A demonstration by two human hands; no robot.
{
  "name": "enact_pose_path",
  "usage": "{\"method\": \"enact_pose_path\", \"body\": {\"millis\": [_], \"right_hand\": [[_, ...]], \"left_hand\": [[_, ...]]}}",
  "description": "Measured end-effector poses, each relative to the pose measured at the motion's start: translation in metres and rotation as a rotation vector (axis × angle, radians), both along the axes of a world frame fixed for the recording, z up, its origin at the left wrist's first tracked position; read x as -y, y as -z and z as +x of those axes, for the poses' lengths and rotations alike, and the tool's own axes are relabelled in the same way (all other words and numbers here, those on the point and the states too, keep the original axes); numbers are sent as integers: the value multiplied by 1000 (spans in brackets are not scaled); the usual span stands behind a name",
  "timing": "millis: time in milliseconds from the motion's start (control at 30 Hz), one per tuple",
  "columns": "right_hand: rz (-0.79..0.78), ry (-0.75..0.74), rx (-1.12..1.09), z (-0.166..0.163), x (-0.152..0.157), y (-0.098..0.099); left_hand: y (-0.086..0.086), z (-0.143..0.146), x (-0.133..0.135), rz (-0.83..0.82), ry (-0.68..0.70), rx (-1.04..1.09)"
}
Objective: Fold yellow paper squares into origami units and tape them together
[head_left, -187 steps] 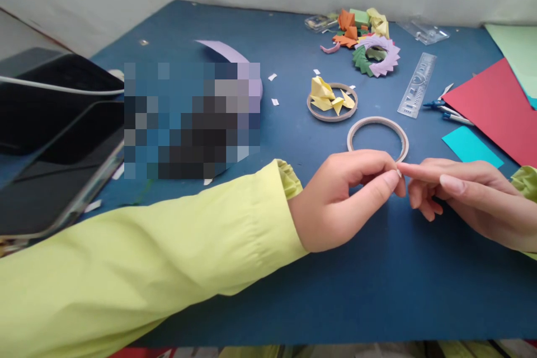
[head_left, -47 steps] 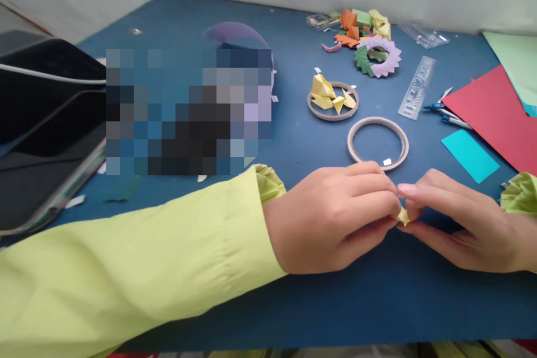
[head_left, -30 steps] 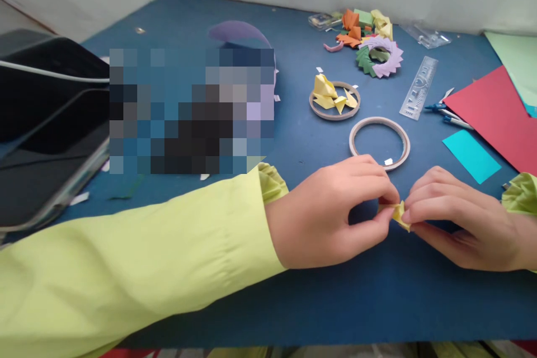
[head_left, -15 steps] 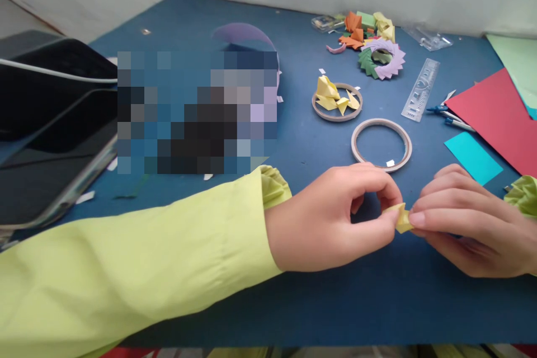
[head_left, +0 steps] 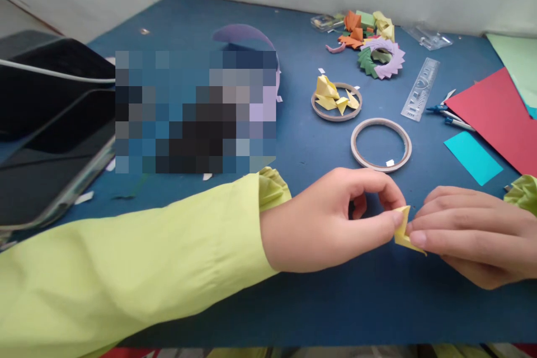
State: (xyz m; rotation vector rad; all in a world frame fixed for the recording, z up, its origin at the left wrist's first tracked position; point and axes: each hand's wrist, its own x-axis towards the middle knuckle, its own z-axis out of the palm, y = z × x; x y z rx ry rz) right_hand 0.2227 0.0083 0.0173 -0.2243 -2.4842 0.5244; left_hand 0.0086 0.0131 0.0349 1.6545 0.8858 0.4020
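Note:
A small folded piece of yellow paper (head_left: 401,230) is held between both hands above the front of the blue table. My left hand (head_left: 335,221) pinches its upper left corner between thumb and index finger. From the right, my right hand (head_left: 474,235) grips its lower part, thumb in front and fingers behind. The paper shows a bent, L-like outline with a pointed end at lower right. Just beyond the hands lies a roll of tape (head_left: 356,151). Farther back, folded yellow paper pieces (head_left: 329,95) rest in and over a second tape ring (head_left: 315,109).
A purple and green paper ring (head_left: 392,61) and orange folded pieces (head_left: 353,22) lie at the back. A clear ruler (head_left: 422,89), blue compass (head_left: 440,109), turquoise paper (head_left: 473,158) and red paper (head_left: 499,114) lie right. A dark device (head_left: 54,162) stands left; a blurred patch hides the left middle.
The yellow paper is tilted differently and more of it shows, its point now reaching lower right. My right hand has lowered slightly and its fingers lie straighter. My left hand keeps its pinch.

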Motion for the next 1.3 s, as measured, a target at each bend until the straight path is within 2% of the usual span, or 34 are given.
{"method": "enact_pose_path", "body": {"millis": [233, 333, 500, 667, 1000, 1300], "right_hand": [[253, 79, 161, 2, -1, -4], [347, 108, 135, 5, -2, -1], [458, 67, 201, 11, -3, 1], [555, 91, 151, 6, -2, -5], [616, 116, 117, 6, -3, -1], [624, 145, 133, 4, -4, -2]], "left_hand": [[0, 0, -1, -45, -13, 29], [0, 0, -1, -80, -11, 42], [-1, -1, -3, -232, -12, 124], [-2, -2, -3, -332, -6, 220], [-3, -2, -4, -405, -5, 302], [-4, -1, 1, -321, -63, 244]]}}
